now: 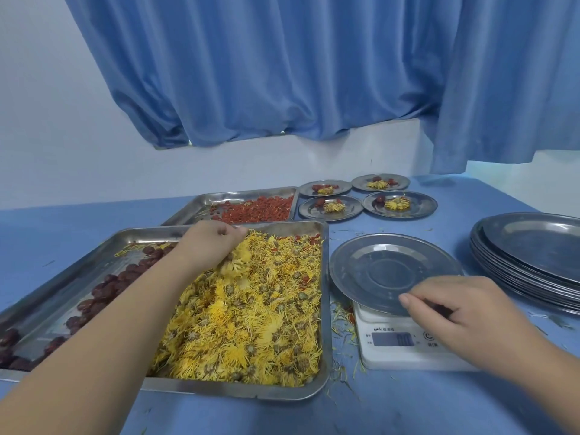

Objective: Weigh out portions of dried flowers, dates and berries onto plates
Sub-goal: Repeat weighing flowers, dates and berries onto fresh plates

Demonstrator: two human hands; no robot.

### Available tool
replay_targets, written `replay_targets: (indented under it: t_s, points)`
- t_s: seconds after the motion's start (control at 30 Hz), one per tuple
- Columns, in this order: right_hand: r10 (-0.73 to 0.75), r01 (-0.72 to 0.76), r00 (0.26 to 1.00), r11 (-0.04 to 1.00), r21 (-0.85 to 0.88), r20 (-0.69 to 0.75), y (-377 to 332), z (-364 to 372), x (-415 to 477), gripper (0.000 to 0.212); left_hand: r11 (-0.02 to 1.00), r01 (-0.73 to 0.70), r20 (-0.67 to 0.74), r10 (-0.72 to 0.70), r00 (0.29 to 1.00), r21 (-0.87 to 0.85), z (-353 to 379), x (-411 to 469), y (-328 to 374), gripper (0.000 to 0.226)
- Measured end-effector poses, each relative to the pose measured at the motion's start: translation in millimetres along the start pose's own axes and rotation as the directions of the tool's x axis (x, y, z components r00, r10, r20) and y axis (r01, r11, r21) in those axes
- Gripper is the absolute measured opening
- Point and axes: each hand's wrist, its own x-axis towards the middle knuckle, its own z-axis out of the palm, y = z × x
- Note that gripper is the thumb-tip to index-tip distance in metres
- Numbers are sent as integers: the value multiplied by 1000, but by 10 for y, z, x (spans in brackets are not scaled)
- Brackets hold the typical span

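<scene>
At centre right, an empty round steel plate (376, 265) sits on a white digital scale (405, 350). The right hand (464, 306) pinches the plate's near rim. The left hand (213, 240) grips dried yellow flowers (251, 324) in a rectangular steel tray (326, 309). The tray's long axis runs across the frame and its lower-left end is cut off. A blue tablecloth (392, 406) covers the table, and a blue curtain (282, 73) hangs behind.

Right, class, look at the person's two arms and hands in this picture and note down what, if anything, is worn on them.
Nothing shows on either. The left hand and right hand are ungloved, with no ring, watch or bracelet visible; the left forearm and right forearm are bare to the frame edge, so no sleeve appears.
</scene>
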Motion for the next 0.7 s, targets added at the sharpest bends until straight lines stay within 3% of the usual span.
replay_targets:
  t_s: [0.13, 0.3, 0.47, 0.6, 0.7]
  points:
    - [-1, 1, 1000, 1000, 6, -1, 10, -4, -3, 35, 997, -13, 232, -5, 973, 78, 25, -9, 8, 48]
    - [-15, 15, 1000, 1000, 3, -9, 4, -7, 0, 34, 986, -61, 454, -18, 891, 158, -52, 0, 20, 26]
    - [-18, 18, 1000, 999, 27, -12, 12, -7, -6, 37, 979, -143, 400, 74, 913, 144, 20, -27, 116, 34]
    - [-21, 21, 1000, 1000, 18, -5, 13, -17, -2, 35, 983, -175, 316, 182, 931, -49, 24, -33, 172, 16]
    - [-21, 21, 1000, 1000, 17, -6, 9, -23, -4, 34, 977, -205, 226, 214, 950, -64, 7, -18, 211, 7]
